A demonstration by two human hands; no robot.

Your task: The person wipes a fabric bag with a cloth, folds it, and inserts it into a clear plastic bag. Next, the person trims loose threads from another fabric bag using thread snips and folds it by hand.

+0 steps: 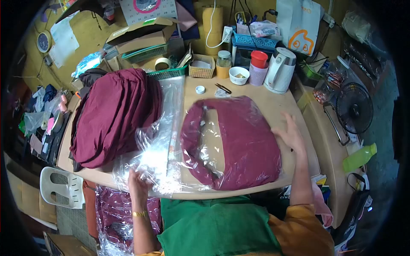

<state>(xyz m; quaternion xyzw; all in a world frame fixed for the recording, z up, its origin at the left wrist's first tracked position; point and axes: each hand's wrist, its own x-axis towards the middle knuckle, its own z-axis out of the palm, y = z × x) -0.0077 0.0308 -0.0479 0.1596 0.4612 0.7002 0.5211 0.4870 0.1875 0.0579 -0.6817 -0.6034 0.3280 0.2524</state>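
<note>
A folded maroon garment (250,141) lies on the table in front of me inside a clear plastic bag, its left part curving round in a loop. My right hand (291,134) is at the garment's right edge with fingers apart, holding nothing; whether the fingertips touch the bag I cannot tell. At the table's front edge, my left hand (139,181) is closed on the crumpled end of a clear plastic bag (160,164). That film spreads up the table between the garment and a tall pile of maroon fabric (113,115).
Small scissors-like snips (223,88), a white cap (200,89), a bowl (239,75), a cup (258,70) and a white kettle (279,70) line the back. A fan (354,107) stands right. Bagged maroon items (115,213) lie below the table's front left, near a plastic chair (62,187).
</note>
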